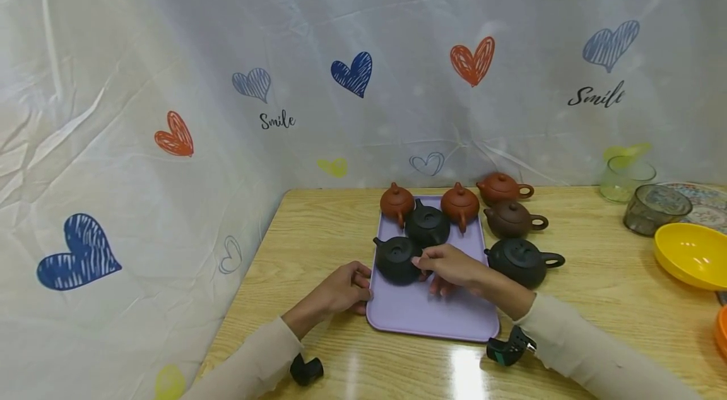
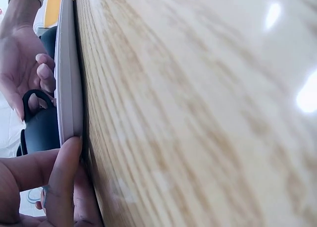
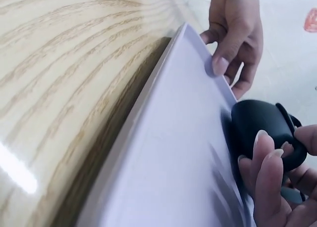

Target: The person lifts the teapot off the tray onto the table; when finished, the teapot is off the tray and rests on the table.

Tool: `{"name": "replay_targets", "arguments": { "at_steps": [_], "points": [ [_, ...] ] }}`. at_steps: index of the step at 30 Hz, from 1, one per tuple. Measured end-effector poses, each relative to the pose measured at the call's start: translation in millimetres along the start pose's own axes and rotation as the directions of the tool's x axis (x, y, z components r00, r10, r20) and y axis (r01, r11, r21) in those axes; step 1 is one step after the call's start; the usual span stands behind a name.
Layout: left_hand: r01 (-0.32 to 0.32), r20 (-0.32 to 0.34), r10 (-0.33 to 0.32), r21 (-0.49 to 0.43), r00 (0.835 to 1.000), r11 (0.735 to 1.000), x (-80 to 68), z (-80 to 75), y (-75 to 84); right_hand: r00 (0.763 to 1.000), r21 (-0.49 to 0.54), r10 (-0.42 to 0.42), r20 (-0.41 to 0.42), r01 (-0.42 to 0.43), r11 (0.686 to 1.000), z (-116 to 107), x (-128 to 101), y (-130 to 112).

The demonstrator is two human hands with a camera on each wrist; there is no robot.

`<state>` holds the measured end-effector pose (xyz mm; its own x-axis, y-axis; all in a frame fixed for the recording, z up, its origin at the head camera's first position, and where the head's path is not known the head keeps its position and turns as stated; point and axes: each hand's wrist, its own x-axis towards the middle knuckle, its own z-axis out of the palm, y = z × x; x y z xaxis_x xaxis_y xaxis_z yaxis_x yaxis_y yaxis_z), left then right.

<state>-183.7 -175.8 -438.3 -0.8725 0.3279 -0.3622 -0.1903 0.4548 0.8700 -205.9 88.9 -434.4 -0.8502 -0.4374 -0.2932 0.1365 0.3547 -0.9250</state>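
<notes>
A lavender tray (image 1: pixel 426 315) lies on the wooden table. My left hand (image 1: pixel 345 289) grips its left rim, the thumb (image 3: pixel 221 64) over the edge in the right wrist view. With my right hand (image 1: pixel 454 269) I pinch the looped handle of a black teapot (image 1: pixel 396 258) at the tray's left side, its spout pointing left. Just behind it on the tray sits a second black teapot (image 1: pixel 427 229). Two reddish-brown teapots, a left one (image 1: pixel 396 201) and a right one (image 1: pixel 460 202), stand near the tray's back corners.
Right of the tray, a reddish-brown teapot (image 1: pixel 500 187), a dark brown teapot (image 1: pixel 510 219) and a black teapot (image 1: pixel 518 264) form a row. Farther right are a smoky glass bowl (image 1: pixel 653 214), a greenish glass (image 1: pixel 619 182), a yellow bowl (image 1: pixel 693 258) and a patterned plate (image 1: pixel 710 198).
</notes>
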Motion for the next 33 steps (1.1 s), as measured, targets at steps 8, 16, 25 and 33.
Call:
{"name": "replay_targets", "arguments": {
  "at_steps": [8, 16, 25, 33],
  "points": [
    [0.007, -0.008, -0.007, 0.000, 1.000, 1.000, 1.3, 1.4, 1.0, 0.994, 0.003, -0.081, 0.078, 0.081, 0.997, -19.1, -12.8, -1.1],
    [0.012, -0.010, -0.012, 0.013, 1.000, 1.000, 0.7, 1.9, 1.4, 0.979, -0.022, -0.137, 0.152, 0.142, 0.990, -43.3, -30.6, 3.9],
    [0.012, -0.003, -0.012, 0.026, 1.000, 1.000, -2.1, 1.9, 2.4, 0.962, -0.033, -0.193, 0.192, 0.203, 0.979, -70.2, -64.0, 13.5],
    [0.015, 0.004, -0.015, 0.022, 1.000, 1.000, -1.8, 2.3, 2.7, 0.950, -0.017, -0.233, 0.209, 0.242, 0.970, -94.7, -96.9, 29.0]
  ]
}}
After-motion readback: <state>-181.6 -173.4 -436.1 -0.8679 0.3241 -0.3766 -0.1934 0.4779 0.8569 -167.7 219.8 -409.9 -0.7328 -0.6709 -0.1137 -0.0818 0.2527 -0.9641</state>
